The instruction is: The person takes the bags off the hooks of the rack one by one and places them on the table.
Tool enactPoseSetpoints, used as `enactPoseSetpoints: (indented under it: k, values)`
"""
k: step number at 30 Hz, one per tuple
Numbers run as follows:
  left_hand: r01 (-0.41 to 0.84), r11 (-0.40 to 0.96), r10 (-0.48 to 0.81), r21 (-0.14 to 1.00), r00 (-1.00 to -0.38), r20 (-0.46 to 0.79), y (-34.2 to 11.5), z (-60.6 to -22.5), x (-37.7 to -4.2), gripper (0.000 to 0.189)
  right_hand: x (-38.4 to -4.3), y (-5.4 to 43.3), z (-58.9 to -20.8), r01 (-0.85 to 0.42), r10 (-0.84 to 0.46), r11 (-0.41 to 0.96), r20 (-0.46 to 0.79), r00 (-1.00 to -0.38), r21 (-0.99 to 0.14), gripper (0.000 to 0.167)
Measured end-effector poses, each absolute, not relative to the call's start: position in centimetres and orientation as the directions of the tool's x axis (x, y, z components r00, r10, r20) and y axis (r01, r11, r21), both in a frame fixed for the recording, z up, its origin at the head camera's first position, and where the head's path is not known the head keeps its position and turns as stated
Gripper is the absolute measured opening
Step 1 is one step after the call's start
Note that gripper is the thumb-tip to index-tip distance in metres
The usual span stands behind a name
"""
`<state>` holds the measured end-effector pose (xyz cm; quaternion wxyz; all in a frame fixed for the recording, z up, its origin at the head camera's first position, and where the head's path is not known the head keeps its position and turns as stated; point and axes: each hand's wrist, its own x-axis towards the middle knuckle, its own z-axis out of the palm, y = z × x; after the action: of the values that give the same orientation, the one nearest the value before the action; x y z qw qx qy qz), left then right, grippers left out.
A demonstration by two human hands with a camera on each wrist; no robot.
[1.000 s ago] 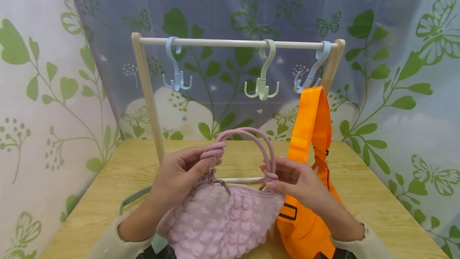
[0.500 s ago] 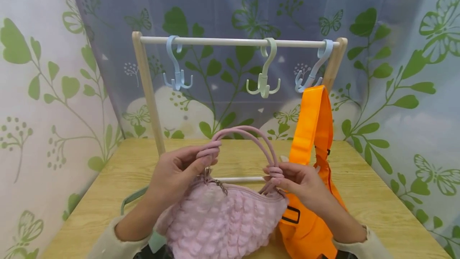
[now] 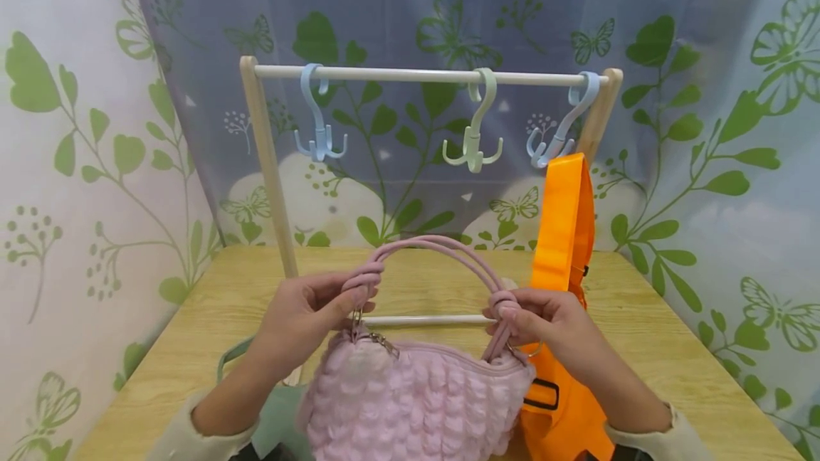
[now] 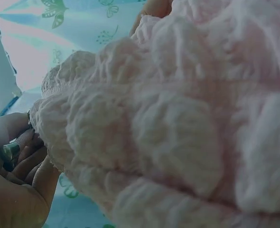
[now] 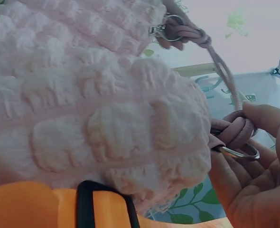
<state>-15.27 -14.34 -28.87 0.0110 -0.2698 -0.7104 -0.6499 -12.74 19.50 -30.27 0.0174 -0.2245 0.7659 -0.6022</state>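
Note:
A puffy pink handbag [image 3: 423, 397] is held up by its two-cord handle [image 3: 442, 242], which arches between both hands. My left hand [image 3: 307, 319] pinches the knotted left end of the handle, just above a metal ring and the zipper pull. My right hand [image 3: 551, 322] pinches the knot at the handle's right end. In the right wrist view that knot [image 5: 237, 130] lies between thumb and fingers, beside a metal ring [image 5: 242, 154]. The puckered fabric [image 4: 144, 118] fills most of the left wrist view.
Behind stands a rack with a white rail [image 3: 397, 75]. On it hang a left blue hook [image 3: 317, 119], a green hook [image 3: 477, 126] and a right blue hook [image 3: 566, 123]. An orange bag [image 3: 564, 404] is at right; a green bag [image 3: 278, 418] lies at left.
Both hands have moved apart, the right one further right, widening the handle's arch. The pink handbag has shifted slightly right and faces the camera more squarely. More of the green bag shows.

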Motion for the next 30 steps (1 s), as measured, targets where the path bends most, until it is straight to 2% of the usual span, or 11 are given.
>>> enactPoseSetpoints:
  k: [6, 15, 25, 30]
  values:
    - [0.267, 0.053, 0.380, 0.962, -0.897, 0.228, -14.9, -29.5, -15.5, 0.038, -13.0, 19.8, -30.1, -0.250, -0.396, 0.179, 0.163, -0.904, -0.952, 0.029]
    - [0.143, 0.059, 0.431, 0.988, -0.896, 0.104, -15.7, -31.1, -16.8, 0.048, -13.6, 19.5, -29.6, -0.129, -0.358, 0.245, 0.034, -0.933, -0.961, 0.041]
    - [0.109, 0.141, 0.413, 0.984, -0.910, 0.041, -16.0, -33.4, -20.0, 0.052, -15.3, 18.3, -30.1, -0.053, -0.272, 0.299, -0.031, -0.962, -0.953, 0.047]
    - [0.116, 0.194, 0.390, 0.974, -0.920, 0.032, -16.3, -34.3, -21.0, 0.050, -16.4, 17.9, -30.4, -0.082, -0.266, 0.360, -0.018, -0.964, -0.929, 0.043]
